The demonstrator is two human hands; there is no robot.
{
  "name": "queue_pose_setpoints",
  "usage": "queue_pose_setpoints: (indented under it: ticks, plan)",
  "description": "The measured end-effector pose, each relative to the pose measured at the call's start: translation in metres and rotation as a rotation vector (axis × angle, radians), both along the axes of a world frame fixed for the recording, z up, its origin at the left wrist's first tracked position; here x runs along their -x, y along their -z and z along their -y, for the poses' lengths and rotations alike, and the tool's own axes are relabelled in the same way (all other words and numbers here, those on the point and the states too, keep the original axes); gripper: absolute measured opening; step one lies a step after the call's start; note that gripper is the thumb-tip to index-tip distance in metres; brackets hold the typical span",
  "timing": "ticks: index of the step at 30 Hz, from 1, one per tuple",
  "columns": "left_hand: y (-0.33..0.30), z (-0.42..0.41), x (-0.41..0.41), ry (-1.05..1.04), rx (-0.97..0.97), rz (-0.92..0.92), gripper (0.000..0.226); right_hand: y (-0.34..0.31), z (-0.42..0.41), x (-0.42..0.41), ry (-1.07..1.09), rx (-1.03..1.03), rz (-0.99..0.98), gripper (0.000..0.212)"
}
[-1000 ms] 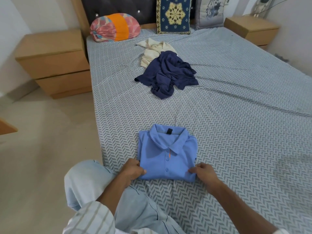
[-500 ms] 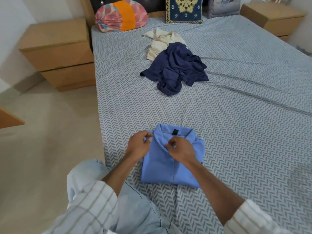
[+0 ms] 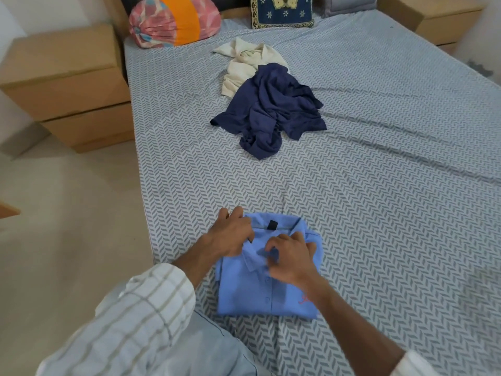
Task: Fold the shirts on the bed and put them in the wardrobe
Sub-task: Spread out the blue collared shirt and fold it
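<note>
A light blue polo shirt (image 3: 254, 297) lies folded into a neat rectangle near the bed's front edge, collar facing away from me. My left hand (image 3: 233, 236) rests on the left side of the collar, fingers pinching the fabric. My right hand (image 3: 291, 257) pinches the collar at its middle, just right of the button placket. Farther up the bed a crumpled navy shirt (image 3: 271, 109) lies in a heap, partly over a crumpled cream shirt (image 3: 244, 63).
The bed (image 3: 379, 158) has a grey chevron sheet. A pink and orange bolster (image 3: 173, 21) and a dark blue cushion (image 3: 282, 12) lie at its head. Wooden bedside cabinets stand at the left (image 3: 67, 85) and far right (image 3: 439, 17). Beige floor (image 3: 67, 213) runs along the left.
Both hands moved from the shirt's bottom corners up to its collar and now pinch it. The camera has tilted down and closer.
</note>
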State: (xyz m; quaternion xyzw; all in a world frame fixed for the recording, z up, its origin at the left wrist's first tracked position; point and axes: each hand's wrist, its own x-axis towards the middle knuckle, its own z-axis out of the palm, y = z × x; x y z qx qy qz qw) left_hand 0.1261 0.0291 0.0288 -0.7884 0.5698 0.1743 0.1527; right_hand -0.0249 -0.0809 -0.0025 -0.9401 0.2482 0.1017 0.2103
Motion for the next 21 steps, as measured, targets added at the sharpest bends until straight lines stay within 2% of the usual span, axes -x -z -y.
queue_pose_setpoints:
  ticks: [3, 6, 8, 9, 12, 14, 16, 18, 19, 21]
  plan:
    - [0.007, -0.004, 0.009, -0.225, 0.041, -0.264, 0.037, -0.006, 0.041, -0.006, -0.155, 0.023, -0.123, 0.039]
    - [0.010, 0.004, 0.029, -0.434, 0.126, -0.443, 0.007, -0.007, 0.067, -0.021, -0.243, 0.099, -0.245, 0.035]
    - [0.019, 0.010, 0.043, -0.523, 0.169, -0.474, 0.036, -0.008, 0.074, -0.028, -0.267, 0.077, -0.314, 0.028]
    - [0.024, 0.013, 0.049, -0.550, 0.206, -0.453, 0.041, -0.009, 0.076, -0.031, -0.281, 0.060, -0.324, 0.026]
    - [0.029, 0.017, 0.065, -0.562, 0.266, -0.330, 0.029, -0.014, 0.081, -0.034, -0.299, 0.011, -0.326, 0.022]
    - [0.038, 0.014, 0.066, -0.569, 0.330, -0.334, 0.021, -0.008, 0.083, -0.029, -0.305, -0.004, -0.256, 0.024]
    - [0.047, 0.002, 0.063, -0.625, 0.504, -0.361, 0.038, 0.002, 0.085, -0.018, -0.178, -0.068, -0.027, 0.035]
    - [0.052, -0.015, 0.056, -0.746, 0.739, -0.354, 0.057, 0.012, 0.082, 0.000, 0.138, -0.136, 0.265, 0.044]
    - [0.055, -0.025, 0.051, -0.812, 0.831, -0.314, 0.062, 0.015, 0.078, 0.011, 0.326, -0.165, 0.324, 0.046]
    - [0.059, -0.042, 0.043, -1.026, 0.852, -0.265, 0.067, 0.022, 0.068, 0.033, 0.593, -0.261, 0.221, 0.048]
